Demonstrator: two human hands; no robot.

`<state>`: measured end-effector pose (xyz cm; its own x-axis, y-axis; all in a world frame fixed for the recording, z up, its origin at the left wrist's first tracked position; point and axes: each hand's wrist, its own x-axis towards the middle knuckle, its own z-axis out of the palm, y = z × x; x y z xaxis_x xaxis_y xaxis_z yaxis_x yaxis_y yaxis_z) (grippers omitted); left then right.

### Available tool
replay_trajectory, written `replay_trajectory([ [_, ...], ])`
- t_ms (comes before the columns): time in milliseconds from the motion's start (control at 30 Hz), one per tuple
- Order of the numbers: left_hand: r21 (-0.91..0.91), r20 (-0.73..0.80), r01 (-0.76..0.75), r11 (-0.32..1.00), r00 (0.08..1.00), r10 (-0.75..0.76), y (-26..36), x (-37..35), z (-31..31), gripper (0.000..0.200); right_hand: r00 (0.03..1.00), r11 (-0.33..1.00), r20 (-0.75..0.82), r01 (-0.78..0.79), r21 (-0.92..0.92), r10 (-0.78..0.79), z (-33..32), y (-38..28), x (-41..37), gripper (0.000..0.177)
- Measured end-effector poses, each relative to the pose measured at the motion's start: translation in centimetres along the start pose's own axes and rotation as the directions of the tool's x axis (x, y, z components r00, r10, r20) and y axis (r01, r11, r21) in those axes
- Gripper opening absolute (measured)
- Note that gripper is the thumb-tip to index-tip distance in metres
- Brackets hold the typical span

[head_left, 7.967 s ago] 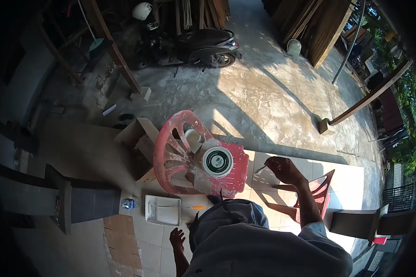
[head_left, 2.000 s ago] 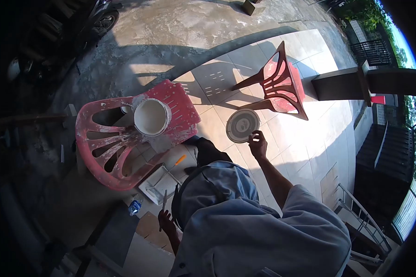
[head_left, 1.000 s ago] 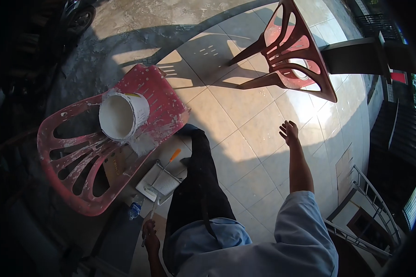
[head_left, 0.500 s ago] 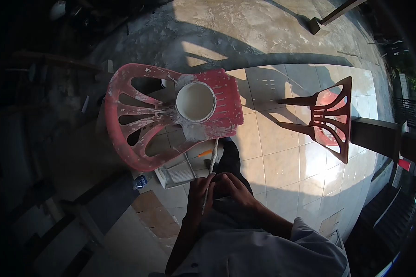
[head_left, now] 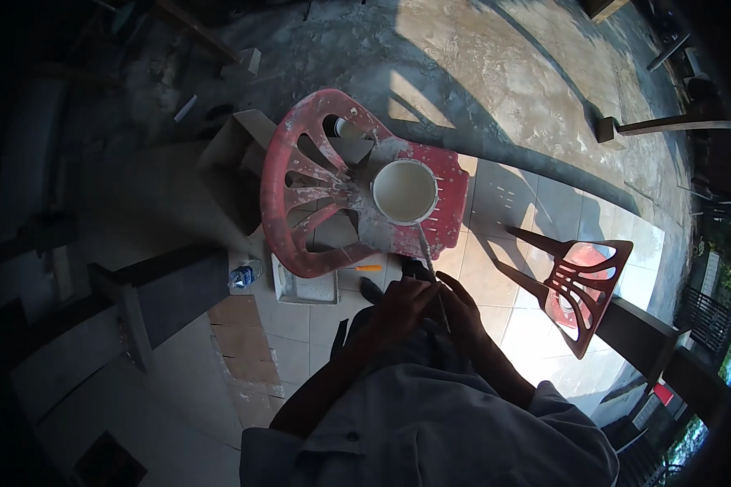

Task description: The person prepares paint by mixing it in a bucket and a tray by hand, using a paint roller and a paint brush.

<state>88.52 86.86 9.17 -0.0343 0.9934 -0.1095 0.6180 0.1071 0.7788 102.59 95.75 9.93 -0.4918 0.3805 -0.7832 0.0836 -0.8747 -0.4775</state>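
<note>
A thin whitish, paint-crusted stick runs between my two hands, its far end at the near side of the bucket. My left hand is closed at the stick from the left. My right hand closes round it from the right, with the fingers partly in shadow. Just ahead, a white bucket holding pale, creamy liquid stands on the seat of a red plastic chair. White splashes cover the chair's seat and slatted back.
Left of my feet lie a paint tray, an orange handle and a plastic bottle. A cardboard box sits behind the chair. Another red chair stands on the sunlit tiles at right. Brown cardboard lies at lower left.
The view has turned, so chair and bucket appear farther right. My hands have come closer together on the stick, and its far end now meets the bucket's near side instead of the seat edge.
</note>
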Motion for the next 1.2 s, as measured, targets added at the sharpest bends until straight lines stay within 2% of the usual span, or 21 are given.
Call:
replay_trajectory([
  [100,-0.021,-0.176,-0.113,0.993,0.979,0.108,1.2,1.2,-0.8,0.046,0.991,0.917,0.050,0.134,-0.376,-0.124,-2.6,-0.1,0.4,0.037],
  [200,-0.017,-0.254,-0.106,0.994,0.962,0.098,1.7,2.5,-1.0,0.042,0.921,0.859,0.317,0.341,-0.381,-0.226,-2.1,-4.3,-1.2,0.038],
  [233,-0.042,-0.288,-0.111,0.993,0.953,0.094,1.8,2.8,-1.0,0.042,0.938,0.821,0.295,0.312,-0.479,-0.184,-1.5,-6.0,-1.7,0.044],
  [267,-0.065,-0.321,-0.120,0.991,0.942,0.093,1.9,3.1,-0.8,0.042,0.904,0.649,0.345,0.422,-0.633,-0.252,-0.4,-7.7,-2.5,0.048],
  [333,-0.082,-0.344,-0.140,0.987,0.933,0.104,2.2,3.5,-1.2,0.043,0.809,0.189,0.474,0.556,-0.810,-0.349,1.8,-10.5,-4.1,0.057],
  [367,-0.075,-0.333,-0.144,0.987,0.936,0.112,2.5,3.4,-1.8,0.044,0.732,0.051,0.554,0.620,-0.783,-0.397,2.3,-11.0,-4.4,0.064],
  [400,-0.068,-0.323,-0.149,0.986,0.939,0.120,2.8,3.4,-2.4,0.045,0.702,0.008,0.600,0.653,-0.758,-0.383,2.7,-11.2,-4.4,0.056],
  [500,-0.092,-0.374,-0.254,0.963,0.905,0.203,3.0,3.3,-3.1,0.047,0.555,0.058,0.697,0.799,-0.599,-0.453,3.7,-9.9,-3.6,0.027],
  [533,-0.079,-0.407,-0.289,0.954,0.883,0.233,2.8,3.1,-3.4,0.047,0.545,0.098,0.678,0.809,-0.579,-0.494,3.9,-8.8,-3.2,0.022],
  [600,-0.090,-0.352,-0.217,0.972,0.920,0.173,2.6,2.2,-4.7,0.038,0.608,0.183,0.540,0.745,-0.642,-0.582,4.7,-7.3,-3.4,0.019],
  [633,-0.100,-0.330,-0.175,0.980,0.935,0.133,1.6,1.5,-4.8,0.035,0.590,0.249,0.473,0.759,-0.602,-0.654,5.0,-6.6,-2.9,0.018],
  [667,-0.106,-0.310,-0.132,0.986,0.946,0.093,0.8,0.9,-5.3,0.033,0.571,0.309,0.400,0.775,-0.551,-0.717,5.6,-6.4,-2.6,0.020],
  [733,0.007,-0.415,-0.035,0.999,0.909,0.034,-1.5,-0.9,-7.8,0.033,0.468,0.237,0.258,0.761,-0.604,-0.845,6.8,-6.7,-2.6,0.020],
  [800,0.096,-0.557,0.086,0.992,0.830,-0.018,-4.8,-2.6,-10.4,0.034,0.508,0.437,0.081,0.802,-0.407,-0.858,7.7,-6.9,-2.4,0.029],
  [867,0.187,-0.691,0.149,0.971,0.723,0.022,-8.4,-4.2,-13.2,0.036,0.433,0.414,0.084,0.892,-0.182,-0.897,6.6,-6.8,-1.5,0.040],
  [900,0.196,-0.718,0.221,0.955,0.696,-0.013,-9.8,-4.7,-14.4,0.037,0.503,0.503,-0.021,0.864,-0.007,-0.864,6.8,-6.6,-1.6,0.045],
  [933,0.201,-0.743,0.290,0.936,0.668,-0.047,-11.3,-5.1,-15.4,0.038,0.492,0.495,-0.102,0.869,0.001,-0.864,7.0,-6.4,-1.8,0.048],
  [967,0.200,-0.753,0.331,0.922,0.654,-0.072,-13.8,-5.4,-15.7,0.046,0.425,0.449,-0.174,0.884,-0.134,-0.888,7.6,-6.2,-2.0,0.048],
  [1033,0.176,-0.764,0.354,0.918,0.637,-0.099,-16.1,-4.7,-17.1,0.052,0.343,0.394,-0.242,0.894,-0.211,-0.908,8.1,-5.6,-2.3,0.048],
  [1100,0.162,-0.769,0.380,0.911,0.627,-0.125,-18.3,-3.0,-18.4,0.063,0.338,0.370,-0.249,0.924,-0.095,-0.908,7.4,-4.8,-2.2,0.048],
  [1200,0.065,-0.739,0.471,0.880,0.615,-0.275,-20.2,0.2,-19.2,0.069,0.418,0.425,-0.228,0.905,0.018,-0.879,6.8,-4.1,-2.4,0.044],
])
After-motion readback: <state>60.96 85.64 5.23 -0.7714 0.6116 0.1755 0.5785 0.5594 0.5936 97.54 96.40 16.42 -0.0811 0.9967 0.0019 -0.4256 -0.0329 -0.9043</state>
